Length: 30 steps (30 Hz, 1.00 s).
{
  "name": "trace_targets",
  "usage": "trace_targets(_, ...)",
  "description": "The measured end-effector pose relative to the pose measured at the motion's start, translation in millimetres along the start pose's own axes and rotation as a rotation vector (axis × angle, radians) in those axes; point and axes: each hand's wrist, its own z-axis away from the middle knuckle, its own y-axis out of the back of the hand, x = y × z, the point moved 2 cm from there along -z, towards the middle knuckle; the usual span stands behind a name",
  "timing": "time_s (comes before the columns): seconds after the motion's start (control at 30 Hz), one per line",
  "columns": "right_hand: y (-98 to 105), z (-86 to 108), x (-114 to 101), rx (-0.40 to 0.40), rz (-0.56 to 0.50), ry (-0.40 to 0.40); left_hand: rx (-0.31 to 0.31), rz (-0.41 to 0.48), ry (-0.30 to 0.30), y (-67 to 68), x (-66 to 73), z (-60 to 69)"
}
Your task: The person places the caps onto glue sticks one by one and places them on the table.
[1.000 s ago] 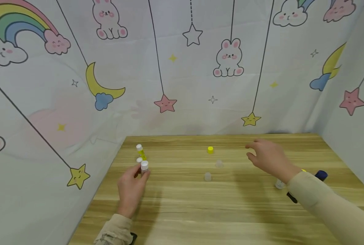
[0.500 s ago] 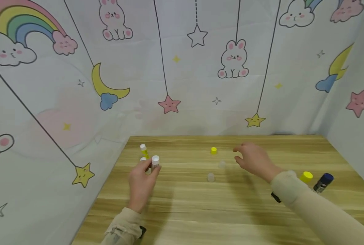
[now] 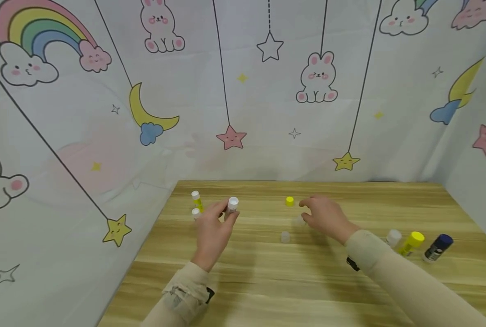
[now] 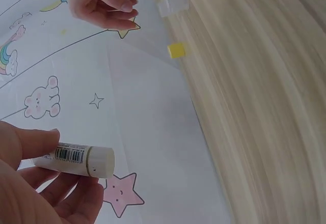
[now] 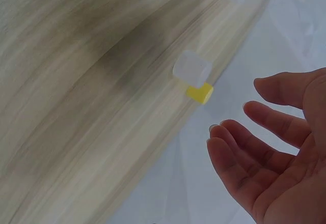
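My left hand [image 3: 213, 236] pinches a white glue stick [image 3: 232, 206] between thumb and fingers, lifted off the table. A barcode label shows on that glue stick [image 4: 71, 154] in the left wrist view, and a pale end points away from the palm. My right hand [image 3: 326, 219] hovers with loosely bent fingers and nothing between them. Close by its fingertips are a small yellow cap [image 3: 289, 201] and a translucent cap [image 3: 300, 221], the latter partly hidden by the thumb. Nearer to me is a second translucent cap [image 3: 285, 237].
Two glue sticks stand at the back left, one with a yellow label [image 3: 197, 202], the other [image 3: 195, 213] partly behind my left hand. Right of my right forearm stand three tubes: white-topped [image 3: 393, 237], yellow [image 3: 410, 244] and navy-capped [image 3: 438, 248]. Printed curtain borders the wooden table [image 3: 267, 281].
My left hand has carried the glue stick to the right and slightly up, towards the middle. The right hand has moved left, closer to the loose caps.
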Motion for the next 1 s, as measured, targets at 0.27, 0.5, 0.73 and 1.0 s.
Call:
trace_targets(0.27, -11.4, -7.0, 0.1, -0.036, -0.043, -0.014, -0.006, 0.002, -0.032, -10.3, 13.7, -8.9)
trace_targets(0.5, -24.8, -9.5, 0.4, -0.038, -0.055, -0.008, -0.058, 0.005, -0.022, -15.7, 19.6, -10.8)
trace_targets(0.73, -37.2, -13.6, -0.1, -0.036, -0.077, 0.023, -0.131, 0.011, 0.034, -24.9, 19.9, -15.0)
trace_targets(1.0, -45.4, -14.5, -2.3, -0.057, -0.083, 0.036, -0.188, -0.008, 0.072, -32.3, 14.0, -16.4)
